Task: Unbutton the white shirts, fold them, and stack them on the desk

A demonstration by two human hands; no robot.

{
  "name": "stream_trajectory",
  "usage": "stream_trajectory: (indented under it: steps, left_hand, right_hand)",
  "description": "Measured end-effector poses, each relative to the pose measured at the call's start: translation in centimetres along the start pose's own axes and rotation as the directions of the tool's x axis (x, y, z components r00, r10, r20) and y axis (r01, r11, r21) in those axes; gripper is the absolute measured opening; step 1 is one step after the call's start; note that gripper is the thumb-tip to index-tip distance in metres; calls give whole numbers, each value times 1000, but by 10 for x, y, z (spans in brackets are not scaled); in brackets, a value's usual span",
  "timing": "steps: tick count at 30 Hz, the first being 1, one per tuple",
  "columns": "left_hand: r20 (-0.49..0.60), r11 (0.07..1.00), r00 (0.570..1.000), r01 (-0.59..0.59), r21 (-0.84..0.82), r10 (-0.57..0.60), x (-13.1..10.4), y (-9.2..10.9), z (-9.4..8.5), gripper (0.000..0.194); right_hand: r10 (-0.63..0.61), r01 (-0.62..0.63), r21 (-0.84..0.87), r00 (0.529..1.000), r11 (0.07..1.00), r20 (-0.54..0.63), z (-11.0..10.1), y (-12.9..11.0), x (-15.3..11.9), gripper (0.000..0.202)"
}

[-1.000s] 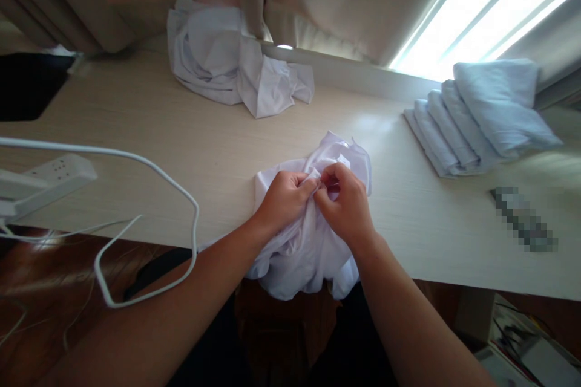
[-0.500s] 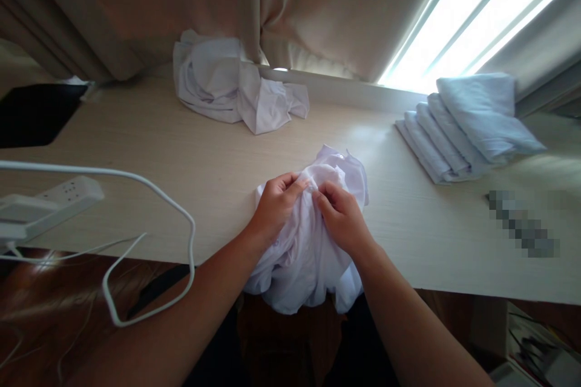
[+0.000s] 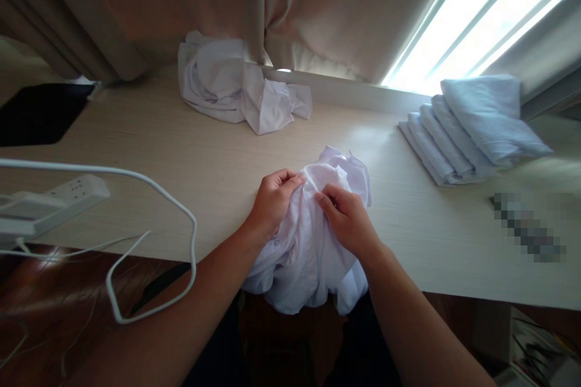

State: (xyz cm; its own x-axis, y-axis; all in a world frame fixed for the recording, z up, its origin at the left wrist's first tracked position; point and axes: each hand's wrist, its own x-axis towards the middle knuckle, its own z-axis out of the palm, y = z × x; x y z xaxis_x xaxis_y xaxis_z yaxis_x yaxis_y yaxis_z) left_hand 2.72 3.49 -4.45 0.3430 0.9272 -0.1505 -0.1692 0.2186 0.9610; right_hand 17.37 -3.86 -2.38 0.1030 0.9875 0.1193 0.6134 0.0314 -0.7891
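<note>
Inwardly angled, left hand (image 3: pixel 273 198) and right hand (image 3: pixel 347 216) pinch white garment (image 3: pixel 303 269).

Within our grip we are seeing a crumpled plain white cloth garment (image 3: pixel 313 239), shading to faint lavender in its folds. Beyond our grip, to its left, we are noting a rumpled plain white cloth heap (image 3: pixel 215 78); beyond to its right, a stack of folded white cloths (image 3: pixel 476 121) is taking a cool bluish cast. Beneath our grip, the pale cream wood-look tabletop (image 3: pixel 181 169) is showing fine streaks. Farthest ahead, plain beige-brown fabric curtains (image 3: pixel 340 12) are darkening leftward. Left of our grip, we are picking out a white looped cable (image 3: pixel 68 166) and a flat solid-black angular sheet (image 3: pixel 45 112).
</note>
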Motion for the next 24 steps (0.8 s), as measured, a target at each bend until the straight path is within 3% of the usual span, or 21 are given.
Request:
stream_trajectory:
  steps: [10, 14, 16, 19, 24]
  left_hand:
    - [15, 998, 998, -59, 15, 58, 2, 6, -3, 27]
    - [180, 997, 983, 29, 76, -43, 1, 15, -6, 33]
    - [310, 979, 943, 62, 193, -121, 1, 23, -12, 37]
    - [456, 924, 866, 18, 383, -206, 2, 33, -22, 38]
    - [583, 846, 722, 6, 533, -372, 6, 42, -38, 38]
  right_hand:
    - [37, -43, 103, 998, 994, 54, 0, 1, 0, 36]
    - [127, -115, 280, 992, 953, -25, -3, 8, 2, 37]
    - [199, -151, 397, 977, 905, -82, -6, 13, 3, 38]
    - [279, -156, 550, 949, 821, -147, -11, 16, 7, 39]
    - [295, -52, 622, 909, 781, -294, -14, 16, 10, 40]
